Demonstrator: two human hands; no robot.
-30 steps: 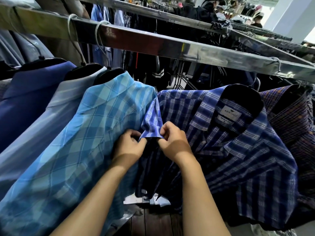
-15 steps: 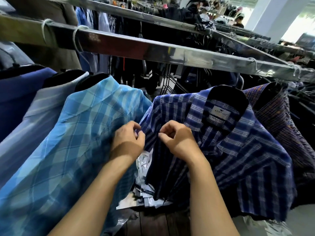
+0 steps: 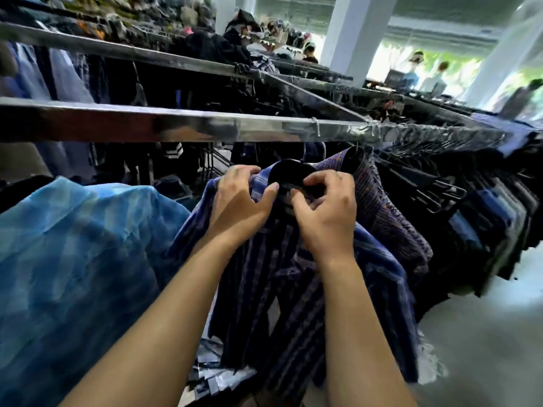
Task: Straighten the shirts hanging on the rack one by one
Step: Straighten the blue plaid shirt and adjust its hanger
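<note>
The dark plaid shirt (image 3: 293, 304) hangs on its black hanger (image 3: 289, 174) from the rail (image 3: 205, 124), just right of the light blue shirt (image 3: 73, 245). Both hands have risen from the front placket to the collar. The left hand (image 3: 241, 207) has its fingers curled over the collar's left side, and the right hand (image 3: 326, 212) pinches fabric at the hanger's neck. Judged: front finished — collar now being seated. The view has swung rightward along the rail.

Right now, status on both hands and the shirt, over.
Left hand grips dark blue plaid shirt at collar. Right hand pinches same collar below black hanger. Light blue checked shirt hangs close on its left.
</note>
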